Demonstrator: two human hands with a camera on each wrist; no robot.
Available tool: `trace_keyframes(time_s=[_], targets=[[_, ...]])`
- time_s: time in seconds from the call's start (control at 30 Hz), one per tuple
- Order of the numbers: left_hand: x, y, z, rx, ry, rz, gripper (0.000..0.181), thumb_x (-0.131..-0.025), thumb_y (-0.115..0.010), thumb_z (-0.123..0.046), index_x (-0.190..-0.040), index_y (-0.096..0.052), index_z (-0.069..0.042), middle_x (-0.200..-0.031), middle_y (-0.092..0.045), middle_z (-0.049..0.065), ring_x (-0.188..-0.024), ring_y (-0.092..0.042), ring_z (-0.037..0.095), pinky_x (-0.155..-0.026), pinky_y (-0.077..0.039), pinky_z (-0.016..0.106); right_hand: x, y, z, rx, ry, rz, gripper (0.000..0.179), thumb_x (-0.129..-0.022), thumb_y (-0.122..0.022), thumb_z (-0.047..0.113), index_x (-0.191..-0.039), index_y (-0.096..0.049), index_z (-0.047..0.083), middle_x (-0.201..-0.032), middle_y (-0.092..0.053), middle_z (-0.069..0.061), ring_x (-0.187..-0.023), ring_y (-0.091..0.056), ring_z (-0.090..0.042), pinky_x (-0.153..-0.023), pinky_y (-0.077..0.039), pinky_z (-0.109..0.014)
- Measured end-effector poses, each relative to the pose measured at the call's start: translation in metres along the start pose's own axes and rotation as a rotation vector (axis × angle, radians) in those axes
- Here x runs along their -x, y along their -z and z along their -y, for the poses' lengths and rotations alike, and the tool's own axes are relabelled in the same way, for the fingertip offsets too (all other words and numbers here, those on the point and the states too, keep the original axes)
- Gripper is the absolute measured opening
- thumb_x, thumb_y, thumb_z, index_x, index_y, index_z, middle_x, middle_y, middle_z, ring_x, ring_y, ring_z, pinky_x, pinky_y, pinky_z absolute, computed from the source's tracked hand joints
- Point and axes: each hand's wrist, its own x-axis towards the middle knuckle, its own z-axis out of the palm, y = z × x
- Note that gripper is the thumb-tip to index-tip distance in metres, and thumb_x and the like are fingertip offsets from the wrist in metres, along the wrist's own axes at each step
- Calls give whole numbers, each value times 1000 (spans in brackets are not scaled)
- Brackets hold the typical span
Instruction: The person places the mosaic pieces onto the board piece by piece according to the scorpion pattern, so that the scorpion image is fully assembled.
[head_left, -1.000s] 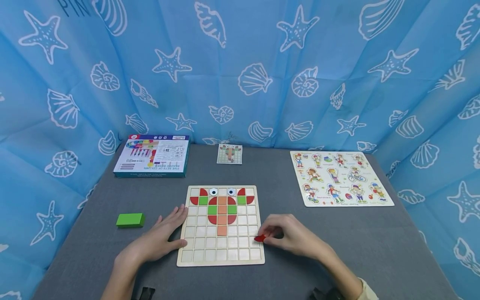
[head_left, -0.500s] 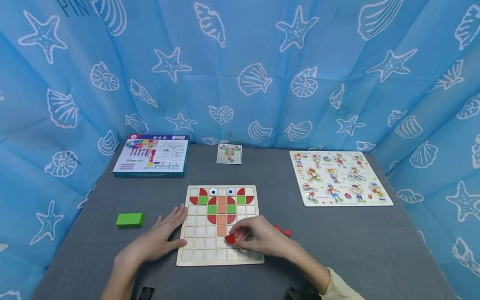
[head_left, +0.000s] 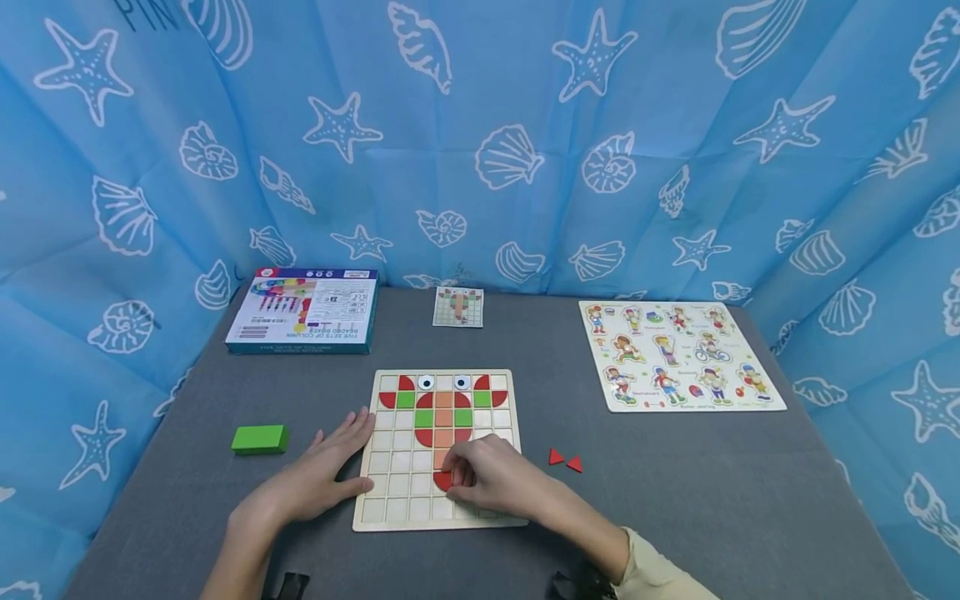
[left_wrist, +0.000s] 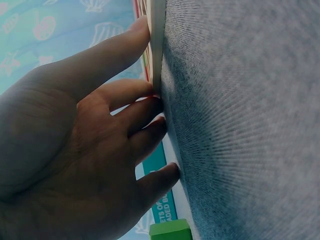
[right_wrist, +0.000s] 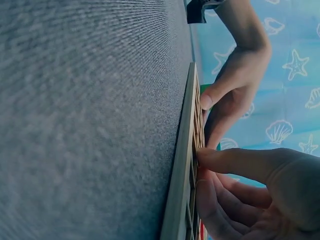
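A wooden grid board (head_left: 397, 510) lies on the table, with red, green and orange tiles and two eye tiles forming a pattern. My left hand (head_left: 318, 475) rests with extended fingers against the board's left edge; in the left wrist view the thumb (left_wrist: 112, 55) touches the rim. Below the orange column, my right hand (head_left: 498, 479) pinches a red quarter-circle tile (head_left: 441, 482) at a grid cell. In the right wrist view the right hand's thumb (right_wrist: 240, 162) and fingers meet at the board, and the tile between them is mostly hidden.
Two red triangular tiles (head_left: 565, 459) lie right of the board. A green block (head_left: 260, 440) sits to the left. Behind are a boxed set (head_left: 303, 312), a small pattern card (head_left: 458, 307) and a picture puzzle board (head_left: 682, 358). A blue curtain (head_left: 480, 150) hangs behind the table.
My right hand has carried the red quarter-circle tile leftward from the board's right edge to the cell under the orange column. Two red triangles have come into view. The left hand stays put.
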Motion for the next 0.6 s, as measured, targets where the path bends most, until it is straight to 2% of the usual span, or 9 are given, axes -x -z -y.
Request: trace_keyframes(time_s=[0.3, 0.5, 0.6], targets=[[0, -1, 0, -9, -3, -8, 98, -99, -80, -37, -173, -24, -6, -183, -17, 19, -170, -14, 47, -132, -7, 78, 4, 4, -3, -51, 5, -22, 11, -89, -88, 4, -93, -78, 8, -77, -73, 4, -69, -56, 9, -68, -54, -12], [0, -1, -1, -8, 6, -8, 97, -99, -80, -35, -173, -24, -6, -183, -16, 19, -170, -14, 47, -133, -7, 77, 15, 23, -16, -77, -2, -85, 7, -93, -83, 3, -96, -78, 6, -81, -74, 3, -72, -59, 7, -68, -57, -15], [1, -1, -2, -7, 11, -8, 97, -99, -80, -34, -173, -23, -7, -183, -16, 19, -170, -14, 46, -133, -7, 77, 24, 34, -26, -117, -43, -102, 5, -95, -81, 3, -98, -78, 5, -84, -75, 2, -74, -63, 4, -68, -58, -17]])
